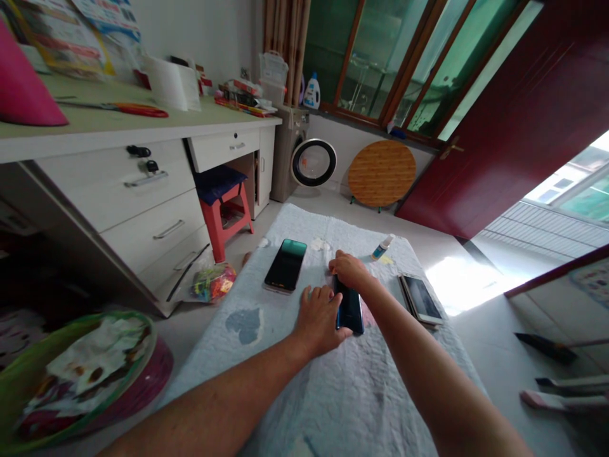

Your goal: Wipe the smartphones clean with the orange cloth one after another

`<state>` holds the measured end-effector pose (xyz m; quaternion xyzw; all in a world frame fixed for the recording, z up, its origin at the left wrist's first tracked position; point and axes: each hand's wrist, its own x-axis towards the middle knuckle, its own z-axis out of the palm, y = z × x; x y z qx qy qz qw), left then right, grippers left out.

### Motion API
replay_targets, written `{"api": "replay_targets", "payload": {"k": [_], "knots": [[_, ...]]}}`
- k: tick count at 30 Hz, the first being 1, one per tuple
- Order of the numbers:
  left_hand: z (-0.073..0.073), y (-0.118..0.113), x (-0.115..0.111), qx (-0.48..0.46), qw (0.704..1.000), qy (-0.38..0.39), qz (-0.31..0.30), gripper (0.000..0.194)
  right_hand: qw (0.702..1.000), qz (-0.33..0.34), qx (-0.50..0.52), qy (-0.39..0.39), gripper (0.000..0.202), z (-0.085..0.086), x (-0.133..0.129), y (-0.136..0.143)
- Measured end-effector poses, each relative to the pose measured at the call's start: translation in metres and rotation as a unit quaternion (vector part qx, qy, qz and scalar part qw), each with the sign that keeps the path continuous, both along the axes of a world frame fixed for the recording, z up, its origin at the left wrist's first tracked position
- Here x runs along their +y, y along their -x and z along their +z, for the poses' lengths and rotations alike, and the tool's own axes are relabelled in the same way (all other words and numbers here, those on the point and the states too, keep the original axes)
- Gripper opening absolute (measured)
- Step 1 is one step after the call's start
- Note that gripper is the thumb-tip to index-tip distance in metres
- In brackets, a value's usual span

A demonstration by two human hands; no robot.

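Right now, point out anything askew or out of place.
The washing machine door hangs wide open with nobody at it, and a plastic bag lies on the floor beside the drawers, seemingly not put away.

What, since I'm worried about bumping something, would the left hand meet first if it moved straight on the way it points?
Most likely the dark blue smartphone; the left hand seems to touch its edge, though exact contact is hard to judge.

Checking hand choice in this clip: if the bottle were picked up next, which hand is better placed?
Probably the right hand: at the far end of the blue phone, it is nearer the bottle than the left hand.
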<state>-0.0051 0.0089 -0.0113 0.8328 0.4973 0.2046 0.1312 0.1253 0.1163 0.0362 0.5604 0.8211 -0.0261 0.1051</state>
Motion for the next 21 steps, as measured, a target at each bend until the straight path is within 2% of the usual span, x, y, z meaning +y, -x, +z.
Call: {"api": "replay_targets", "payload": {"k": [7, 12, 15, 21], "knots": [[0.001, -0.001, -0.002, 0.006, 1.0, -0.016, 0.01, 0.064, 0.998, 0.055, -0.026, 0.008, 0.021, 0.008, -0.029, 0.005], [-0.002, -0.002, -0.003, -0.004, 0.999, -0.038, 0.013, 0.068, 0.996, 0.079, -0.036, 0.032, 0.018, 0.011, -0.043, 0.005], [-0.002, -0.002, -0.003, 0.005, 0.999, -0.044, 0.015, 0.069, 0.997, 0.063, -0.028, 0.037, 0.019, 0.01, -0.036, 0.004], [-0.001, -0.001, -0.002, 0.021, 0.999, -0.025, 0.01, 0.071, 1.0, -0.012, -0.009, -0.003, 0.023, 0.004, -0.008, 0.003]]}}
